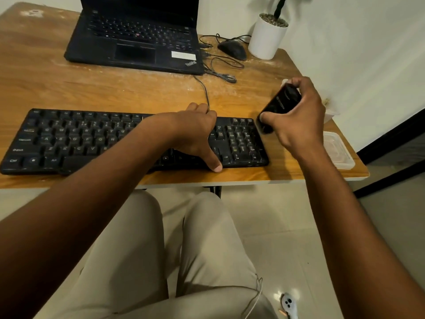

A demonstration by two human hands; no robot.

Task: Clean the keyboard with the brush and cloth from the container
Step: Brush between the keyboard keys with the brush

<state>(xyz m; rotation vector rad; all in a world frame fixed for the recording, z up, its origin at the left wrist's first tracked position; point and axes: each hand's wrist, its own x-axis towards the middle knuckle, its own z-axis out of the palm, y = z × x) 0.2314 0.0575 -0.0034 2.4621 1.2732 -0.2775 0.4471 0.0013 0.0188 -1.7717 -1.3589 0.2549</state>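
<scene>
A black keyboard (69, 139) lies along the front of the wooden desk. My left hand (195, 132) rests across its right-middle part, fingers over the back edge by the cable, thumb at the front edge, gripping it. My right hand (301, 120) is closed on a black oblong brush (280, 104), held tilted just above the keyboard's right end near the number pad. A pale tip shows at the brush's upper end. A clear plastic container (340, 153) sits at the desk's right front corner. No cloth is visible.
A black laptop (135, 40) stands open at the back of the desk (57, 84). A black mouse (232, 49) with tangled cables and a white plant pot (266, 38) sit at the back right. The desk's front edge is just below the keyboard.
</scene>
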